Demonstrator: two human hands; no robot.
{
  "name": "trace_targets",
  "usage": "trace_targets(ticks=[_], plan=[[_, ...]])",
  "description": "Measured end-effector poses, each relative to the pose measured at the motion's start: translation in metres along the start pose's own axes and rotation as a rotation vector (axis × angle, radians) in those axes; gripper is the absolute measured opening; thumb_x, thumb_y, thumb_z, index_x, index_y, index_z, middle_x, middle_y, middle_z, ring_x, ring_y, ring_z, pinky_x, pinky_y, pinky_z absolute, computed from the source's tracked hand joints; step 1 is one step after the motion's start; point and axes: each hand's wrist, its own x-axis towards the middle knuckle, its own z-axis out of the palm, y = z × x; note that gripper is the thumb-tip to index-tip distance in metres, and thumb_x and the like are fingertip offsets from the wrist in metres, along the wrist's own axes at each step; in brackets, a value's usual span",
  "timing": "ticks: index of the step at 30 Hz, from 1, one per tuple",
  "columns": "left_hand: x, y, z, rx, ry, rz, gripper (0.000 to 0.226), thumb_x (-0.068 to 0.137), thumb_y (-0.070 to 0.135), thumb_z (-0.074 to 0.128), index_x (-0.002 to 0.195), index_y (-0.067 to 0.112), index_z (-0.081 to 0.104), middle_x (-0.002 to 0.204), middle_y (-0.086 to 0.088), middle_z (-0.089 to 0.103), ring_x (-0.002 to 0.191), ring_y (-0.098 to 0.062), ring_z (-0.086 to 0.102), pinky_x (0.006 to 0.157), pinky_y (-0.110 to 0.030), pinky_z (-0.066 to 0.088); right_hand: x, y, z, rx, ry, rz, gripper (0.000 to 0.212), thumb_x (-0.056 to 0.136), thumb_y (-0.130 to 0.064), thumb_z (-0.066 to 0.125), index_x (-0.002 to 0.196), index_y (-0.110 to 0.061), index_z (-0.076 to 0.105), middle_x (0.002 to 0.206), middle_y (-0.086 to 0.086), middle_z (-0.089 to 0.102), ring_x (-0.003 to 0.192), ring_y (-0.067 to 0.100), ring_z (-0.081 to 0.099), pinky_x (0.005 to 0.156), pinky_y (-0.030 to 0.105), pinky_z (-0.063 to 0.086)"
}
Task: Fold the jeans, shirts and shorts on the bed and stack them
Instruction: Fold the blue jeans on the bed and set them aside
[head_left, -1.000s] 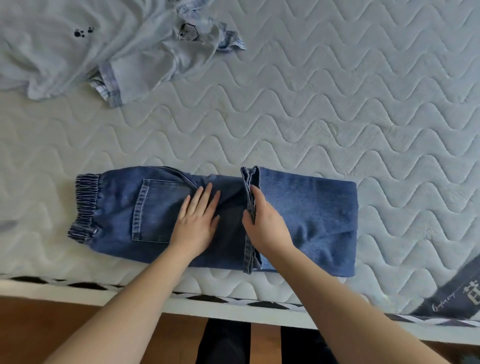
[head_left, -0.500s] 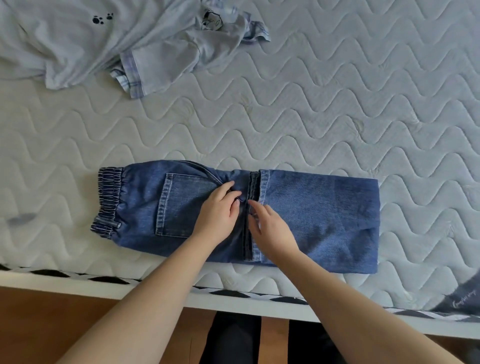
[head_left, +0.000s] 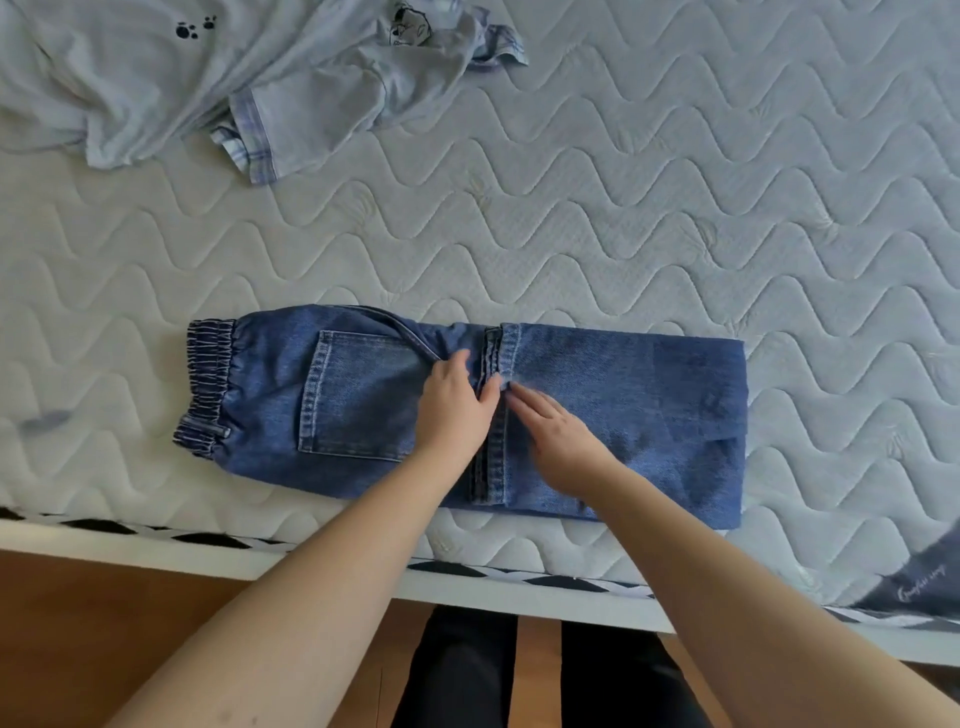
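A: Lying flat near the front edge of the bed (head_left: 675, 218), the jeans (head_left: 623, 405) run left to right, long axis parallel to that edge.

B: Which end points where?

A: The elastic waistband (head_left: 208, 384) points left; the folded edge is on the right. The leg hems (head_left: 501, 405) are doubled back and lie across the middle, just right of the back pocket (head_left: 358, 395), which faces up.

B: And the hands?

A: Both rest on the denim at the hems. The left hand (head_left: 454, 402) has its fingers curled, apparently gripping the fabric beside the hem; its fingertips are hidden. The right hand (head_left: 558, 441) lies flat, fingers straight, pressing the cloth just right of the hems.

B: Anything held in a container?

A: None to be seen. A crumpled pale blue shirt (head_left: 156, 78) with paw prints lies at the far left of the bed, well apart from the jeans. A dark cloth (head_left: 919, 582) with script lettering sits at the right front corner.
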Motion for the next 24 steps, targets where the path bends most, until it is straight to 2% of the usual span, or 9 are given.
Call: trace_targets(ticks=[2, 4, 7, 10, 12, 16, 19, 21, 24], plan=[[0.008, 0.012, 0.004, 0.089, -0.001, -0.095, 0.063, 0.089, 0.06, 0.054, 0.129, 0.012, 0.056, 0.127, -0.011, 0.055, 0.119, -0.029, 0.051, 0.097, -0.041, 0.045, -0.01, 0.006, 0.002, -0.089, -0.003, -0.024, 0.064, 0.096, -0.006, 0.041, 0.155, -0.021, 0.022, 0.164, -0.008, 0.01, 0.15, 0.013, 0.005, 0.121, 0.039, 0.014], [0.017, 0.022, 0.005, 0.219, -0.046, -0.183, 0.068, 0.084, 0.07, 0.053, 0.12, 0.013, 0.062, 0.127, -0.012, 0.053, 0.12, -0.032, 0.05, 0.095, -0.041, 0.045, -0.023, 0.011, 0.005, -0.151, 0.149, -0.03, 0.06, 0.096, -0.008, 0.043, 0.153, -0.021, 0.029, 0.163, -0.003, 0.017, 0.151, 0.018, 0.011, 0.12, 0.039, 0.01], [0.022, 0.028, 0.01, 0.369, -0.102, -0.212, 0.057, 0.087, 0.062, 0.056, 0.115, 0.012, 0.062, 0.128, -0.013, 0.05, 0.12, -0.033, 0.047, 0.094, -0.042, 0.045, -0.05, 0.029, 0.017, -0.188, 0.362, 0.134, 0.058, 0.099, -0.019, 0.045, 0.154, -0.019, 0.027, 0.163, 0.001, 0.017, 0.15, 0.023, 0.013, 0.12, 0.045, 0.008], [0.014, 0.026, 0.015, 0.222, -0.086, -0.181, 0.038, 0.094, 0.047, 0.053, 0.106, 0.011, 0.056, 0.113, -0.012, 0.059, 0.105, -0.033, 0.057, 0.088, -0.044, 0.05, -0.066, 0.05, 0.036, -0.213, 0.137, 0.227, 0.073, 0.1, -0.042, 0.041, 0.157, -0.022, 0.001, 0.164, -0.003, -0.012, 0.151, 0.021, -0.009, 0.12, 0.047, -0.001], [0.003, 0.02, 0.019, 0.069, -0.065, -0.191, 0.034, 0.097, 0.044, 0.049, 0.106, 0.011, 0.05, 0.104, -0.011, 0.064, 0.094, -0.035, 0.061, 0.08, -0.043, 0.053, -0.064, 0.057, 0.039, -0.184, 0.055, 0.183, 0.081, 0.098, -0.048, 0.044, 0.157, -0.023, -0.005, 0.163, -0.002, -0.019, 0.15, 0.021, -0.015, 0.12, 0.046, -0.004], [-0.02, 0.005, 0.028, 0.008, -0.09, -0.232, 0.051, 0.089, 0.052, 0.06, 0.115, 0.01, 0.048, 0.105, -0.008, 0.063, 0.1, -0.033, 0.061, 0.074, -0.035, 0.047, -0.065, 0.066, 0.031, 0.004, 0.096, 0.001, 0.071, 0.098, -0.036, 0.052, 0.157, -0.024, 0.014, 0.165, 0.0, -0.002, 0.152, 0.02, -0.001, 0.123, 0.04, 0.005], [-0.032, -0.001, 0.036, 0.146, -0.143, -0.236, 0.067, 0.082, 0.052, 0.07, 0.122, 0.008, 0.041, 0.117, -0.012, 0.06, 0.106, -0.034, 0.06, 0.078, -0.037, 0.047, -0.091, 0.082, 0.034, -0.073, 0.297, 0.044, 0.067, 0.096, -0.03, 0.054, 0.155, -0.019, 0.025, 0.163, 0.002, 0.017, 0.15, 0.022, 0.016, 0.121, 0.041, 0.015], [-0.038, -0.001, 0.041, 0.196, -0.137, -0.258, 0.064, 0.083, 0.047, 0.071, 0.123, 0.009, 0.04, 0.121, -0.013, 0.06, 0.107, -0.034, 0.059, 0.079, -0.038, 0.046, -0.111, 0.094, 0.04, -0.104, 0.384, 0.167, 0.065, 0.097, -0.032, 0.053, 0.154, -0.016, 0.026, 0.162, 0.002, 0.019, 0.15, 0.022, 0.018, 0.121, 0.042, 0.015], [-0.045, 0.001, 0.046, 0.125, -0.087, -0.279, 0.047, 0.089, 0.035, 0.069, 0.118, 0.007, 0.044, 0.122, -0.015, 0.059, 0.107, -0.035, 0.058, 0.073, -0.034, 0.04, -0.125, 0.104, 0.047, -0.138, 0.34, 0.165, 0.065, 0.097, -0.035, 0.054, 0.154, -0.016, 0.028, 0.162, 0.003, 0.019, 0.15, 0.022, 0.017, 0.121, 0.04, 0.012]])
